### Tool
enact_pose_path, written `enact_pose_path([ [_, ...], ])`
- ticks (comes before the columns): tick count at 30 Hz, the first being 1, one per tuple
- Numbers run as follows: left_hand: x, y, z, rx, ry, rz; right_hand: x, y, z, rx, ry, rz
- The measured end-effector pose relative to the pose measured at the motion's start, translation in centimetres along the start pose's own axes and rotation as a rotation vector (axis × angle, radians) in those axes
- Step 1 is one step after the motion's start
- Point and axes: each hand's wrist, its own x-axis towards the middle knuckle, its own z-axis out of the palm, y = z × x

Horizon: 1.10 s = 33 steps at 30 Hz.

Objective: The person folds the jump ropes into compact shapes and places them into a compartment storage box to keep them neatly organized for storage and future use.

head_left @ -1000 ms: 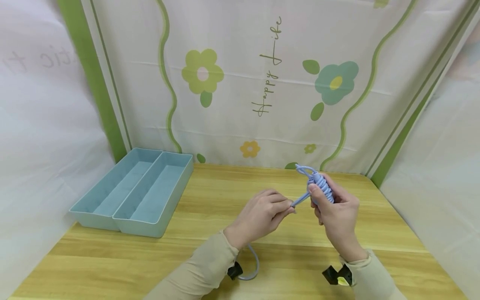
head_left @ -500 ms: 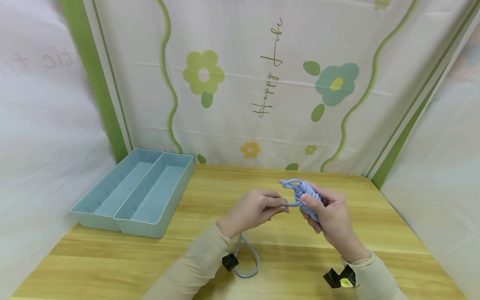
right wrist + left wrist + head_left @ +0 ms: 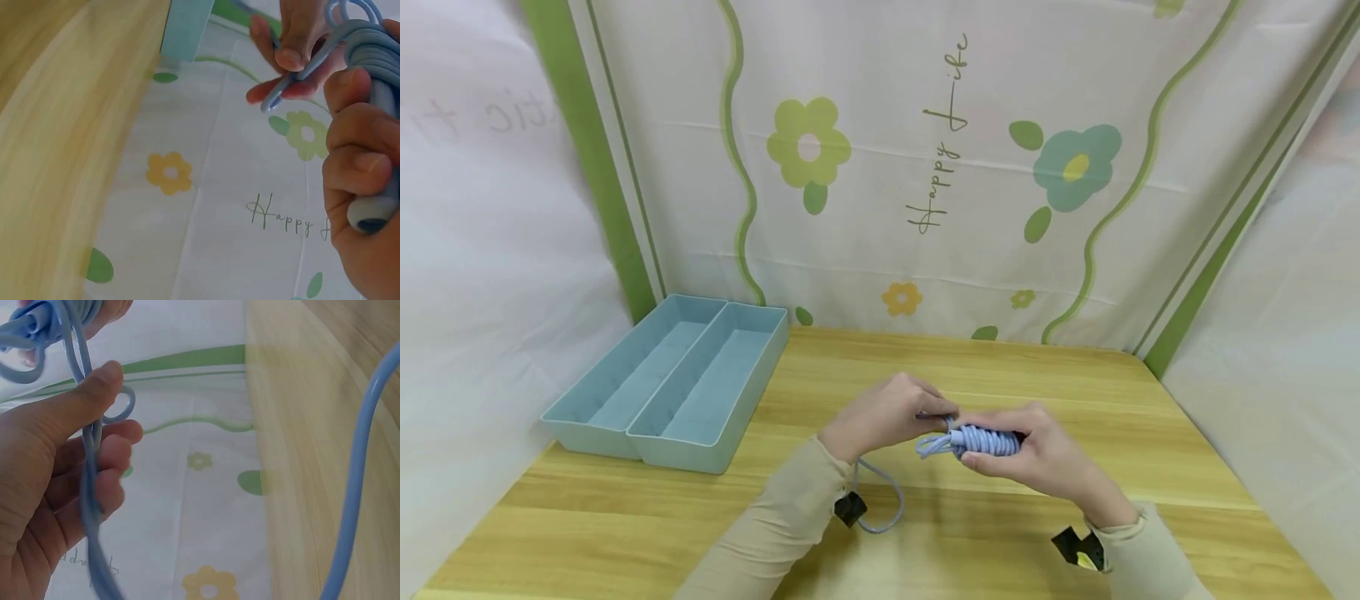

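Observation:
A light blue jump rope is wound in tight coils [image 3: 988, 441] around its handles, and my right hand [image 3: 1041, 454] grips this bundle. One handle's end [image 3: 374, 212] sticks out below the curled fingers in the right wrist view. Just left of the bundle, my left hand [image 3: 883, 419] pinches a doubled stretch of cord [image 3: 92, 434] between thumb and fingers. Small loops [image 3: 932, 446] stick out from the bundle's left end. A longer loop of loose cord [image 3: 901, 500] hangs below the left wrist, over the table.
Two light blue open trays [image 3: 724, 454] stand side by side at the table's left. Beneath both hands lies the wood-grain table [image 3: 1000, 550]. A white curtain printed with flowers [image 3: 865, 225] closes off the back, and pale sheets hang on both sides.
The right hand has brought the bundle left and down, turning it from steep to nearly level. My left hand has shifted slightly left, still pinching the cord. The hanging loop swings along left.

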Motion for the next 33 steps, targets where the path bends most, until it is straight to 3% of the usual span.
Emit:
enact_pose_path([
  [4, 0.0, 0.1, -0.3, 0.077, 0.011, 0.023, 0.1, 0.0, 0.1, -0.125, -0.03, 0.001],
  [7, 0.0, 0.4, -0.4, 0.118, 0.002, 0.006, 0.2, -0.2, 0.3, -0.226, -0.034, 0.006],
  [13, 0.1, 1.2, -0.7, 0.185, -0.02, -0.08, 0.3, -0.3, 0.4, -0.401, 0.043, -0.035],
  [16, 0.2, 1.7, -0.9, 0.244, -0.007, -0.083, 0.3, -0.3, 0.6, -0.493, 0.082, -0.032],
  [21, 0.3, 2.2, -0.8, 0.415, 0.029, -0.015, 0.2, -0.6, 0.8, -0.602, 0.061, 0.083],
  [25, 0.3, 2.4, -0.4, 0.523, 0.039, 0.035, 0.1, -0.8, 0.8, -0.621, 0.009, 0.182],
  [27, 0.3, 2.4, -0.2, 0.523, 0.035, 0.041, 0.1, -0.9, 0.7, -0.612, -0.014, 0.201],
  [29, 0.3, 2.3, -0.1, 0.467, 0.035, 0.031, 0.1, -0.9, 0.6, -0.607, -0.032, 0.201],
  [33, 0.4, 2.1, -0.3, 0.264, 0.03, 0.0, 0.1, -0.9, 0.6, -0.596, -0.046, 0.185],
])
